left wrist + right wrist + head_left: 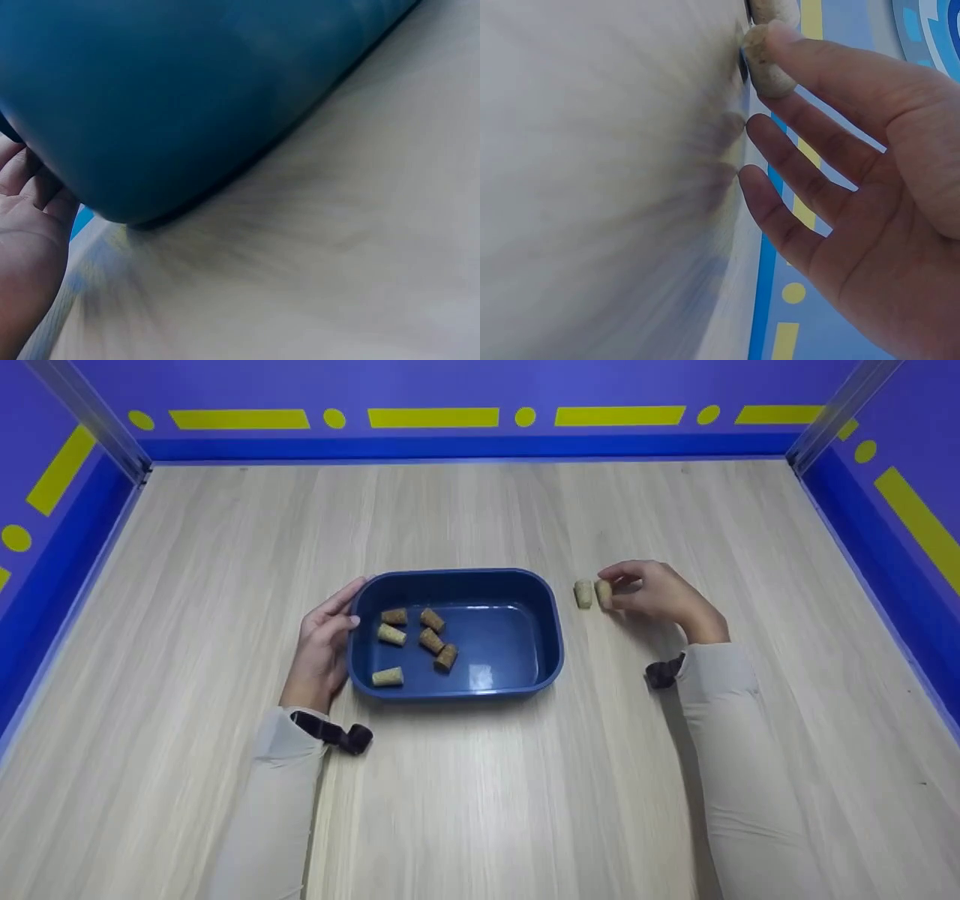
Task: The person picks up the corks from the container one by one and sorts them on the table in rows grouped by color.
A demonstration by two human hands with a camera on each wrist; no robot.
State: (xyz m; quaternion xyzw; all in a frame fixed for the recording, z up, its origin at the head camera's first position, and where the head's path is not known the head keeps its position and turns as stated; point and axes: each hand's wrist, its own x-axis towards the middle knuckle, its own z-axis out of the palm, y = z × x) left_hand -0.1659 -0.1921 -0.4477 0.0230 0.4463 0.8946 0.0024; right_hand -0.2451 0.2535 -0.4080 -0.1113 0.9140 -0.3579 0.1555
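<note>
My left hand (321, 641) touches the outer left side of a blue rectangular bin (457, 694). In the left wrist view, the fingers (26, 180) lie against the bin's outer wall, their tips partly hidden. Inside the bin are several corks, some brown like this cork (445, 658) and some pale like this one (388, 677). To the right of the bin, my right hand (660, 594) pinches an upright-looking cork (769, 67) between thumb and index finger, at the tabletop. A second pale cork (583, 594) stands just left of it.
The bin stands on a light wood-grain table (480, 795). Blue-purple panels (420, 386) with yellow dashes and dots enclose its back and sides. A black wrist camera (352, 739) sits at the left cuff, another camera (663, 672) at the right.
</note>
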